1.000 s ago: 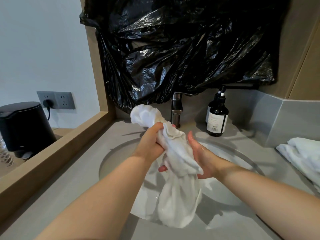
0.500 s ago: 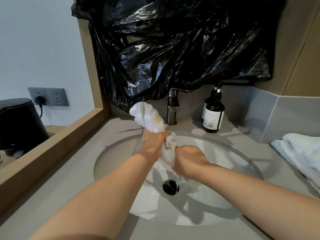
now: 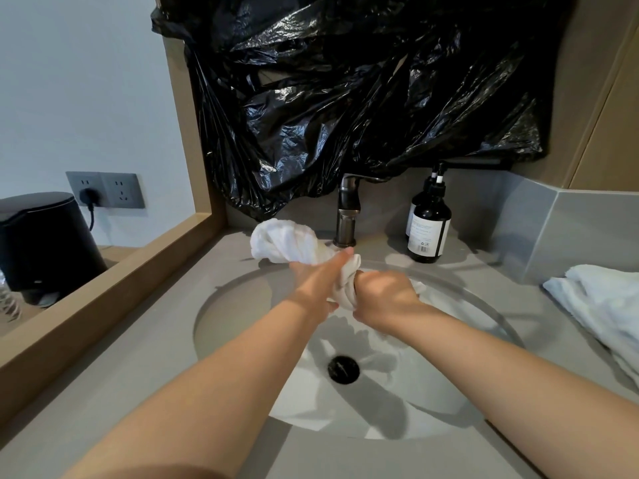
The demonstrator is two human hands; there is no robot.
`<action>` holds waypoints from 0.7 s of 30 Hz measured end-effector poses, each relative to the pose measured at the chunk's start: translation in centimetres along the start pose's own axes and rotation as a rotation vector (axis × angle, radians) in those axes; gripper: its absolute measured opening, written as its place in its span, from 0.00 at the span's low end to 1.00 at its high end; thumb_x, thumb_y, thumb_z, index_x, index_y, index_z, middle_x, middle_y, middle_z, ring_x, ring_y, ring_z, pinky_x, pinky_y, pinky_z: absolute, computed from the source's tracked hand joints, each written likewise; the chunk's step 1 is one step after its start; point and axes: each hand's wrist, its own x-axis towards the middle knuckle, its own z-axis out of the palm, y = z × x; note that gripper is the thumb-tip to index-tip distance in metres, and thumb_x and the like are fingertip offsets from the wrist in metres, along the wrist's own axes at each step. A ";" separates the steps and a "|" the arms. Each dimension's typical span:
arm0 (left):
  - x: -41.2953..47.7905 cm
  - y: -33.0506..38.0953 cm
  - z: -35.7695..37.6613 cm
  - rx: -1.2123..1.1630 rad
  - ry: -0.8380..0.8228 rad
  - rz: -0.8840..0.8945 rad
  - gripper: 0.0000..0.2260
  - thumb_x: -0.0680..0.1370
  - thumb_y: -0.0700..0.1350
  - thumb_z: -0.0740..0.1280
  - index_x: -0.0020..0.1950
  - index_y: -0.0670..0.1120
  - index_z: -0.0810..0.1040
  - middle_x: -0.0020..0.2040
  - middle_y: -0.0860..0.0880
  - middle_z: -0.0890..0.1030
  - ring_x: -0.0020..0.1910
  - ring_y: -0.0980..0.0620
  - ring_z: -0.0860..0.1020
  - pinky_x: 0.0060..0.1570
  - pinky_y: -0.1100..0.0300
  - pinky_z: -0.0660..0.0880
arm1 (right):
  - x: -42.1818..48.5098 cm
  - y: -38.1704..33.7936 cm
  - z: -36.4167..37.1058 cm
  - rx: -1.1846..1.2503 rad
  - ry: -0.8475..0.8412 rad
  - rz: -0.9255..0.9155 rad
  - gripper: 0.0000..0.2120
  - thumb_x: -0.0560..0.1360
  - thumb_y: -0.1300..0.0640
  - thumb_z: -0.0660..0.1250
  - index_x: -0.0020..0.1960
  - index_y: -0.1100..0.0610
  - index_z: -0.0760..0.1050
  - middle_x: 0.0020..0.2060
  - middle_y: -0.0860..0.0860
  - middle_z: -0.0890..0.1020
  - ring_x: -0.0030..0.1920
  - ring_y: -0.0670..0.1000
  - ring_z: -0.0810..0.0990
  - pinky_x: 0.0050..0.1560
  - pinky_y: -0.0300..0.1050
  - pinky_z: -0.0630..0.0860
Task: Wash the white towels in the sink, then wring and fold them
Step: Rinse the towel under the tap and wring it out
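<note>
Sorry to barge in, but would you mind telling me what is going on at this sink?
A person holds a white towel twisted between both bare hands above the sink, apparently wringing it. The left hand grips it just below its bunched upper end, and the right hand grips the twisted part right beside it. More white towels lie piled on the counter to the right, not in hand yet.

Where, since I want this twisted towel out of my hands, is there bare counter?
Bare counter lies left of the sink, up to the wooden ledge, and along the front edge. Crowded: towel pile on the right, faucet and bottles behind.
</note>
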 end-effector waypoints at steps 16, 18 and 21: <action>-1.1 3.9 -0.7 -0.325 -0.188 0.042 0.13 0.78 0.38 0.64 0.33 0.41 0.75 0.28 0.46 0.77 0.29 0.50 0.79 0.41 0.52 0.78 | 0.7 7.3 3.1 1.769 -0.374 0.386 0.31 0.79 0.37 0.49 0.52 0.60 0.79 0.51 0.59 0.81 0.49 0.55 0.78 0.59 0.51 0.70; -1.2 4.4 -0.3 -0.346 -0.217 0.050 0.22 0.79 0.40 0.63 0.24 0.42 0.76 0.25 0.47 0.77 0.24 0.51 0.79 0.35 0.55 0.75 | -0.2 6.4 3.2 1.848 -0.370 0.450 0.27 0.81 0.40 0.51 0.53 0.60 0.78 0.44 0.58 0.82 0.44 0.54 0.80 0.53 0.49 0.73; -1.4 4.8 0.0 -0.387 -0.253 0.082 0.25 0.79 0.39 0.60 0.20 0.43 0.76 0.24 0.48 0.77 0.22 0.52 0.78 0.29 0.60 0.75 | -0.9 5.0 4.2 1.977 -0.572 0.248 0.31 0.75 0.49 0.71 0.71 0.62 0.66 0.59 0.62 0.79 0.55 0.61 0.82 0.53 0.61 0.79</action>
